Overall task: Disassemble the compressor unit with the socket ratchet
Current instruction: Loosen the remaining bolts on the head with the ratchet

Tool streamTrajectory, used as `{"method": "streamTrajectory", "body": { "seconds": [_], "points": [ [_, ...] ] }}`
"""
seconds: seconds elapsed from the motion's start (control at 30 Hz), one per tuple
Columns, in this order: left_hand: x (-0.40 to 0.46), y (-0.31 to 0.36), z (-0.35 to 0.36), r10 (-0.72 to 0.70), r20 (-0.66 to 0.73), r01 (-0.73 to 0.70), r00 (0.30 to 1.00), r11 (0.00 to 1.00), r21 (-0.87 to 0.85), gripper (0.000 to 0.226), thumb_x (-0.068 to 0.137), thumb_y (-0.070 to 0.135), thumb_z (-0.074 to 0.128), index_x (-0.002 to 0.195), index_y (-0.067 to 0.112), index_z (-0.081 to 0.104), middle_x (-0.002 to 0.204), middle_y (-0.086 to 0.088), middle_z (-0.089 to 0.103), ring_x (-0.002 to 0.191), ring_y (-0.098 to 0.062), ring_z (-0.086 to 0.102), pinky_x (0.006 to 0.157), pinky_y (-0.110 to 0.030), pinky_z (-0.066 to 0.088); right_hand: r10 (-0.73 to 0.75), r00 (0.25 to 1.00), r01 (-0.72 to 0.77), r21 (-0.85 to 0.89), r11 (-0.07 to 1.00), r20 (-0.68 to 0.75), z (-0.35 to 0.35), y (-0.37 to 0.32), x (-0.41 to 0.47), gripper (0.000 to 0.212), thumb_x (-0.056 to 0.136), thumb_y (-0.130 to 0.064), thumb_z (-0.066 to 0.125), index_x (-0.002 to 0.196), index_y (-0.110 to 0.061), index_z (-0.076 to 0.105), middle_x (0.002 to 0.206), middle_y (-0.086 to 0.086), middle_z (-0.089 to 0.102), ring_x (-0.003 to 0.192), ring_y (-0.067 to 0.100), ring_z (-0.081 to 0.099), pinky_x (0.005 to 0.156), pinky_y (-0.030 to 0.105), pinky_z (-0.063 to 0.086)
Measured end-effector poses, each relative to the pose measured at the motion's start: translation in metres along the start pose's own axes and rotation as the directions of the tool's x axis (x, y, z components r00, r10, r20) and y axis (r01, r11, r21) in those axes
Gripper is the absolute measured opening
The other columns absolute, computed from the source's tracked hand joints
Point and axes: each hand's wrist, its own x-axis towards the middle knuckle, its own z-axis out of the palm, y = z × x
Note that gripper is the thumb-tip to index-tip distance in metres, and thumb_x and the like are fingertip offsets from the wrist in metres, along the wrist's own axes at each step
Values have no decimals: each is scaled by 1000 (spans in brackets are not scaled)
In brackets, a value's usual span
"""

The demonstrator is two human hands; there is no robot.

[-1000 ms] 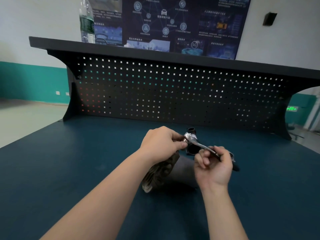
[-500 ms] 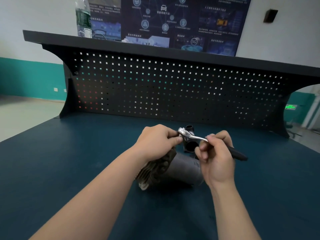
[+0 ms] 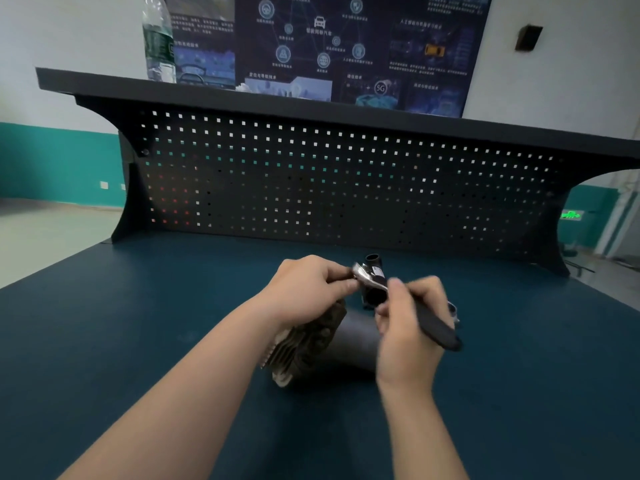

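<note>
From my feed, the compressor unit (image 3: 322, 344) lies on its side on the dark blue bench top (image 3: 104, 358), a little in front of the black pegboard back panel (image 3: 346, 188) and roughly under its middle. Its ribbed, finned end points toward me and to the left, and a dark smooth cylindrical body runs off to the right behind the wrists. A short black tube fitting (image 3: 374, 271) stands up at the far side of the unit, nearer the pegboard. The left hand (image 3: 308, 289) sits over the top of the finned end with its fingers curled, pinching the shiny metal head of the socket ratchet (image 3: 367, 277) right beside that fitting. The right hand (image 3: 408, 320) is wrapped around the ratchet's black handle, which slants down and to the right, away from the pegboard, its tip poking out past the knuckles. That hand is smeared with blur, so I cannot tell exactly how each finger lies. On the shelf above the pegboard, toward its left end, stands a clear water bottle (image 3: 158, 39), with a dark poster (image 3: 346, 46) on the wall behind.
</note>
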Motion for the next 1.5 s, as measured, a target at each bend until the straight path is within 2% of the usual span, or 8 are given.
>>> {"method": "streamTrajectory", "body": {
  "seconds": [0.37,0.6,0.83,1.03,1.17,1.27,1.37,1.5],
  "points": [
    [1,3,7,-29,-120,35,992,998,43,17,89,47,63,101,42,74,91,17,74,96,-8,61,75,-24,47,577,792,-523,712,469,201,-12,36,17,11,69,-17,53,70,-12,43,50,4,46,38,12,34,35,18,26],
    [-1,3,8,-27,-145,32,989,999,35,14,89,44,64,85,38,75,78,14,73,82,-3,63,71,-25,50,817,388,-790,611,56,426,-19,39,63,20,77,-19,67,73,-8,50,52,-2,41,29,2,33,27,11,23],
    [0,4,1,-46,-41,48,998,998,47,27,95,47,53,79,39,73,80,9,74,82,-2,61,71,-21,46,849,371,-898,379,225,376,-10,44,81,27,92,-19,57,69,-11,48,46,-4,40,30,3,29,26,15,23],
    [-1,7,6,-44,-123,51,991,997,59,22,94,41,59,85,34,77,81,7,75,87,-11,64,83,-34,51,774,609,-693,592,412,174,-9,28,42,25,94,-12,52,70,-13,44,48,-3,40,33,5,31,31,16,24],
    [-1,5,5,-34,-132,42,991,997,60,19,92,41,61,86,34,77,79,13,73,83,-8,63,74,-29,50,95,982,-82,85,993,-161,-2,6,-10,32,90,-15,61,64,-28,47,52,-9,50,44,6,45,45,17,37],
    [-3,4,6,-18,-121,24,993,999,49,17,91,43,62,87,36,77,77,14,72,80,-5,62,70,-25,48,-253,965,261,-201,944,63,-6,3,-14,30,87,-23,63,64,-28,46,53,-4,51,50,8,47,53,16,38],
    [-3,4,7,-25,-138,36,990,996,78,22,92,45,60,82,33,75,76,13,72,82,-7,63,76,-30,52,154,987,-157,83,984,40,-12,7,17,33,82,-23,62,55,-26,44,48,5,53,38,18,45,42,22,34],
    [-1,5,7,-33,-139,40,990,998,46,19,91,45,61,87,34,76,78,11,74,84,-7,65,79,-34,53,515,797,-603,431,671,315,-19,26,50,28,77,-8,57,57,-18,40,46,6,47,31,11,36,34,15,25]
  ]
}}
